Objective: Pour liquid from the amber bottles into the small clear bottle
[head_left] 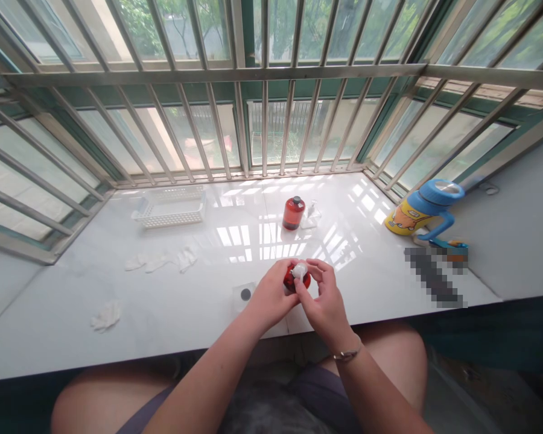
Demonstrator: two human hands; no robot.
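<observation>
My left hand (271, 295) is wrapped round a small red bottle (291, 282) held just above the white sill (172, 319). My right hand (323, 295) pinches the bottle's white pump top (299, 271) with thumb and fingers. A second red bottle (293, 213) with a dark cap stands upright farther back on the sill, next to a clear pump head (311, 212) lying beside it. A small clear square with a dark dot (245, 295) lies just left of my left hand.
A white slotted basket (171, 209) sits at the back left. White gloves (160, 261) and a crumpled one (105, 315) lie on the left. A blue and yellow jug (423, 211) stands at the right. Metal window bars (262, 120) close the back.
</observation>
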